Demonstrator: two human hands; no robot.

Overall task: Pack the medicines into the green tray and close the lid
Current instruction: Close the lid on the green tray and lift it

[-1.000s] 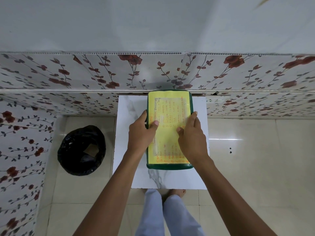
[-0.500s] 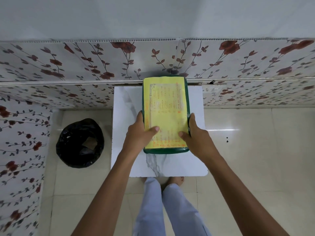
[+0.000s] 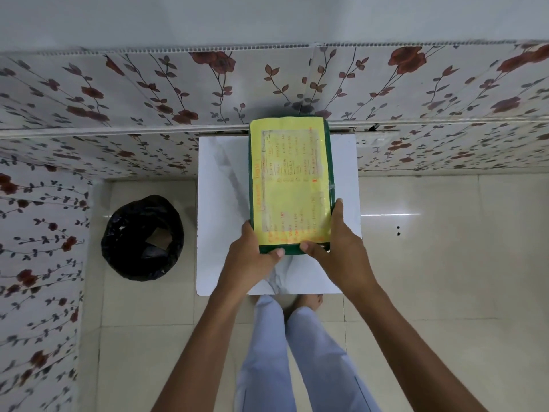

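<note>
The green tray point(image 3: 328, 162) lies lengthwise on a small white marble-patterned table point(image 3: 219, 203), its far end against the wall. Its lid is down, and a yellow sheet with orange writing point(image 3: 289, 179) covers the lid. My left hand point(image 3: 252, 257) grips the tray's near left corner, thumb on the front edge. At the near right corner my right hand point(image 3: 335, 248) holds the tray, thumb on the front edge and fingers up the right side. No medicines are visible; the tray's inside is hidden.
A bin lined with a black bag point(image 3: 142, 237) stands on the floor left of the table. Floral wall panels point(image 3: 148, 93) run behind the table and along the left. My legs and bare feet point(image 3: 306, 301) are at the table's near edge, on a glossy tiled floor.
Both hands slid from the middle of the lid's sides down to its near corners. The tray now lies farther back, its far end at the wall.
</note>
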